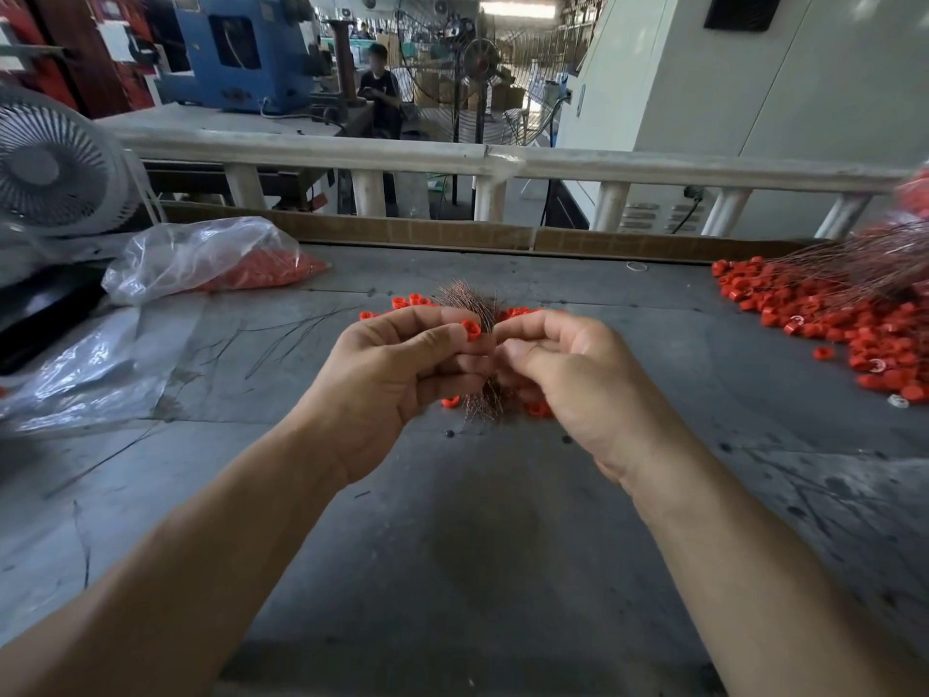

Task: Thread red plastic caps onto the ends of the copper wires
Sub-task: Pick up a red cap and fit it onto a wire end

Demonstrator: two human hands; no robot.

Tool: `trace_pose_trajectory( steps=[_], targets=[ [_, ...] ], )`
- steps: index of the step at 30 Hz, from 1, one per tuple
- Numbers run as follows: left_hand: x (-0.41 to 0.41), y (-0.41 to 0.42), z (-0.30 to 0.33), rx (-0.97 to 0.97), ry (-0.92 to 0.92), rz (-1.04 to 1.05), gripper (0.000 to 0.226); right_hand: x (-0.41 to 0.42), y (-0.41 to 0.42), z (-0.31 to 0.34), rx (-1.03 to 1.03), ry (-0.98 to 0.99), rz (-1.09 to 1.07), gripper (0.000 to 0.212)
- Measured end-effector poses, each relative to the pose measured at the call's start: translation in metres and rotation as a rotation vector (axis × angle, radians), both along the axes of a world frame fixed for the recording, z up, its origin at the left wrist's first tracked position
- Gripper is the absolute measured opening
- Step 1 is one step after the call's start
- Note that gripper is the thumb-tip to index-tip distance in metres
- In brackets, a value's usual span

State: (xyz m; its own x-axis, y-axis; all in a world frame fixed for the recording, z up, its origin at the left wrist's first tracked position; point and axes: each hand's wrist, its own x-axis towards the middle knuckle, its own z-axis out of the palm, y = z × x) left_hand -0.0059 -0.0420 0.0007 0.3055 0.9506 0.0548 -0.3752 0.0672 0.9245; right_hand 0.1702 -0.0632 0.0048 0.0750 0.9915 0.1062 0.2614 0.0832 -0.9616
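Head view: both hands meet above the grey desk [477,520].
Left hand [397,374]: pinches one red cap [471,330] between thumb and forefinger.
Right hand [568,374]: fingers curled, apparently pinching a wire end (too fine to confirm).
Copper wires [467,301]: bundle behind the fingers.
Advice: hold the cap's bore square to the wire tip; feed gently.
Capped stock [854,319]: far right.

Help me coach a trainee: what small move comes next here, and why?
Probably bring the wire tip in the right hand into the hole of the red cap pinched by the left hand; the fingertips nearly meet, but no wire visibly enters the cap.
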Motion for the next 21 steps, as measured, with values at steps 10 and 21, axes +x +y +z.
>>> trace_pose_trajectory(
  steps=[10,21],
  targets=[
    [0.001,-0.002,0.001,-0.040,0.005,0.023,0.024,0.063,0.020,0.012,-0.154,-0.762,-0.184,0.015],
    [0.000,0.000,-0.001,-0.028,0.012,0.028,0.020,0.052,0.012,-0.011,-0.099,-0.889,-0.126,0.015]
  ],
)
